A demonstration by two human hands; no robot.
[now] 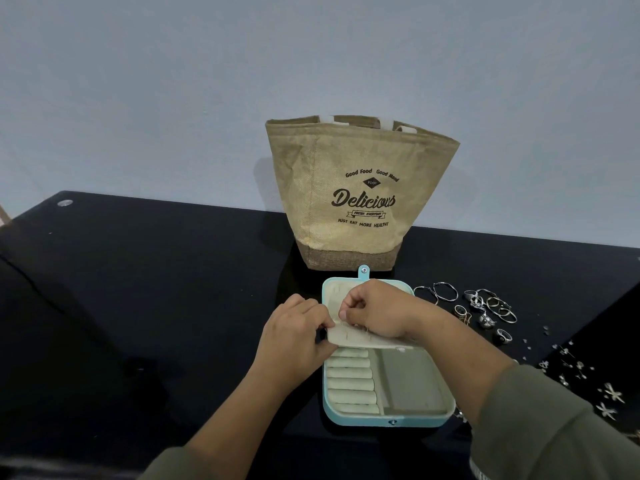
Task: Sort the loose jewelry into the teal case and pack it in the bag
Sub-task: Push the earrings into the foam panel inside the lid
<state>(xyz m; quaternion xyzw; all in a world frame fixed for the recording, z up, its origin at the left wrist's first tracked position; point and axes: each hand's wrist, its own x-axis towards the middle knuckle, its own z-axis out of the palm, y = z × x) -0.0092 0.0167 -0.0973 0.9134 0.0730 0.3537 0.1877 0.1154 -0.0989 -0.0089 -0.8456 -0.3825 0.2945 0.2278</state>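
Extends both arms from the near edge, converging toward the middle. Holds the left grip (294, 329) knuckles-up on a bare forearm angled in from the lower left, olive sleeve ending near the elbow. Curls its fingers, thumb and fingertips pinching the left edge of the cream flap (365, 340). Sets the right grip (375, 311) just beside it, wrist bent inward, sleeve covering the arm to mid-forearm. Curls those fingers tight too, thumb and forefinger pinched together against the flap — whatever lies between them too small to tell — with the heel of the grip resting on it.
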